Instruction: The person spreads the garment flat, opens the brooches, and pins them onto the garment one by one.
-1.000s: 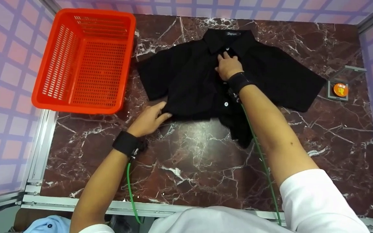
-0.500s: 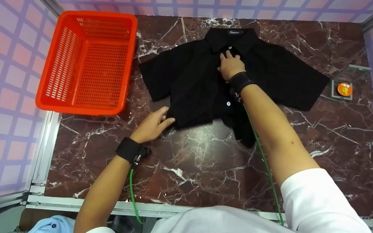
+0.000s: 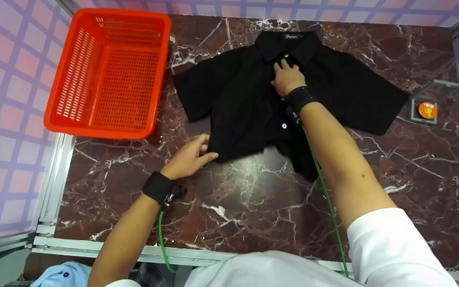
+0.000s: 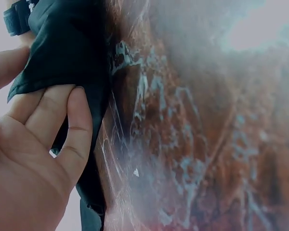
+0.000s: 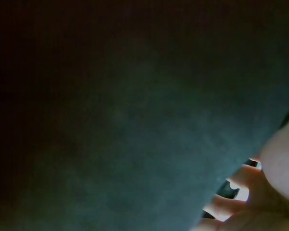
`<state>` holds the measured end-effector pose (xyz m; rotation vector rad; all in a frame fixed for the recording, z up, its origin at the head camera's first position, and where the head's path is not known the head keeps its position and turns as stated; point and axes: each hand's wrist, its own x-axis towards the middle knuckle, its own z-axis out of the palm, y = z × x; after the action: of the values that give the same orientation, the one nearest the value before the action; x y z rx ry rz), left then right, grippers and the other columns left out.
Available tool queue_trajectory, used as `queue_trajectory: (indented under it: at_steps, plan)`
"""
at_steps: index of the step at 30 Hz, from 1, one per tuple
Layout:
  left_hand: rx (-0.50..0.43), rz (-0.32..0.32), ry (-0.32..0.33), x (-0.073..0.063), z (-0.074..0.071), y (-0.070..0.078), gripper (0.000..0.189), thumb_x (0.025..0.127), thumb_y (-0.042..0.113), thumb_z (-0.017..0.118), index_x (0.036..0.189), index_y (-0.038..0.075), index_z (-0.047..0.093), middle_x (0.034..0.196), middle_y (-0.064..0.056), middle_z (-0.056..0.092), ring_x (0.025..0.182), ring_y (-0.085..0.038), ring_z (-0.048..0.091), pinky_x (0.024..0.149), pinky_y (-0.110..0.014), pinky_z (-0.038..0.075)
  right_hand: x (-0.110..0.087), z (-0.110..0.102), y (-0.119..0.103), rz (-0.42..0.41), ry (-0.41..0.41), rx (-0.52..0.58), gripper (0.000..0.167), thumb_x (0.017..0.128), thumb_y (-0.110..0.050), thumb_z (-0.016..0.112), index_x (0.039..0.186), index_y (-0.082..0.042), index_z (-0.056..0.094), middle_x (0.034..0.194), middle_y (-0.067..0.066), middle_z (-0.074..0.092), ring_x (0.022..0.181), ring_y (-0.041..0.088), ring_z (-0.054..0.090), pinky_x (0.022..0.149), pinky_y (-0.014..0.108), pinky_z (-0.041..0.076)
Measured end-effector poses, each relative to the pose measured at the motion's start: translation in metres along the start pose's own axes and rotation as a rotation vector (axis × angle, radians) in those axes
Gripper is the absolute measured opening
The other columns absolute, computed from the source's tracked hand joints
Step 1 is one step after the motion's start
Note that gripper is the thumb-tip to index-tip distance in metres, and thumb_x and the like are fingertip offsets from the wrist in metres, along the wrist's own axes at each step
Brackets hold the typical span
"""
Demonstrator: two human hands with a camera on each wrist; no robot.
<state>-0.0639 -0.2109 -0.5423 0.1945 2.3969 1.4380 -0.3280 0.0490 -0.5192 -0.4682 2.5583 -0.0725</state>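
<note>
A black short-sleeved shirt (image 3: 237, 99) lies spread on the marble-patterned table, collar toward the far side. Its right lower part is bunched near the button placket. My left hand (image 3: 189, 156) pinches the shirt's lower left corner between thumb and fingers; in the left wrist view the hem (image 4: 62, 53) covers the fingertips of that hand (image 4: 33, 144). Just below the collar, my right hand (image 3: 288, 78) presses on the shirt front with its fingers spread. Dark cloth (image 5: 135, 120) fills most of the right wrist view, with part of the right hand (image 5: 250, 207) at the lower corner.
A red plastic basket (image 3: 159, 79) stands at the back left. At the right, beside the sleeve, is a small open case (image 3: 414, 113) with an orange round item (image 3: 428, 110). Green cables trail from both wrists. Light blue cloth (image 3: 64, 275) lies below the table's front edge.
My left hand has drawn the shirt's lower left corner toward me, and the hem there lies flatter and further out. The right hand stays pressed below the collar.
</note>
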Motion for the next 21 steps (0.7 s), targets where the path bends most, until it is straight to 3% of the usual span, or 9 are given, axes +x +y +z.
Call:
queue_trajectory:
  at_steps: [5,10,12,16,21]
  plan:
    - [0.009,-0.049,-0.011,-0.006,0.003,0.001,0.055,0.093,0.022,0.074,0.138,0.003,0.048,0.133,-0.020,0.061,0.124,-0.033,0.060,0.100,-0.046,0.049,0.001,-0.003,0.002,-0.002,-0.005,-0.009,0.064,0.108,-0.028,0.042,0.161,-0.006,0.013,0.167,0.019,0.005,0.147,0.052,0.017,0.114,0.059,0.029]
    - [-0.019,-0.013,-0.047,-0.008,0.007,0.000,0.056,0.091,0.007,0.073,0.140,0.001,0.045,0.130,-0.020,0.064,0.121,-0.028,0.062,0.099,-0.042,0.049,0.002,-0.002,0.004,-0.008,0.023,-0.025,0.064,0.108,-0.027,0.043,0.161,-0.004,0.016,0.166,0.020,0.008,0.146,0.052,0.020,0.115,0.058,0.028]
    - [0.034,0.020,-0.048,-0.009,0.007,-0.001,0.054,0.089,-0.002,0.068,0.139,-0.001,0.047,0.130,-0.020,0.064,0.122,-0.028,0.061,0.100,-0.043,0.048,0.002,-0.001,0.004,-0.004,0.021,-0.018,0.064,0.108,-0.027,0.043,0.161,-0.005,0.016,0.166,0.020,0.008,0.146,0.052,0.019,0.115,0.058,0.028]
    - [0.231,0.115,-0.024,-0.008,0.003,-0.005,0.057,0.079,-0.013,0.057,0.135,-0.004,0.054,0.132,-0.021,0.063,0.126,-0.032,0.058,0.108,-0.047,0.041,0.002,0.001,0.003,0.004,0.010,0.001,0.064,0.108,-0.026,0.043,0.161,-0.007,0.015,0.167,0.019,0.006,0.147,0.051,0.016,0.115,0.059,0.028]
    - [0.422,0.297,-0.006,0.005,-0.011,-0.010,0.055,0.078,-0.021,0.057,0.131,-0.007,0.062,0.137,-0.022,0.059,0.131,-0.036,0.052,0.113,-0.046,0.036,0.003,0.001,0.002,0.008,-0.004,-0.007,0.064,0.108,-0.027,0.042,0.162,-0.007,0.013,0.167,0.018,0.005,0.148,0.051,0.015,0.115,0.059,0.026]
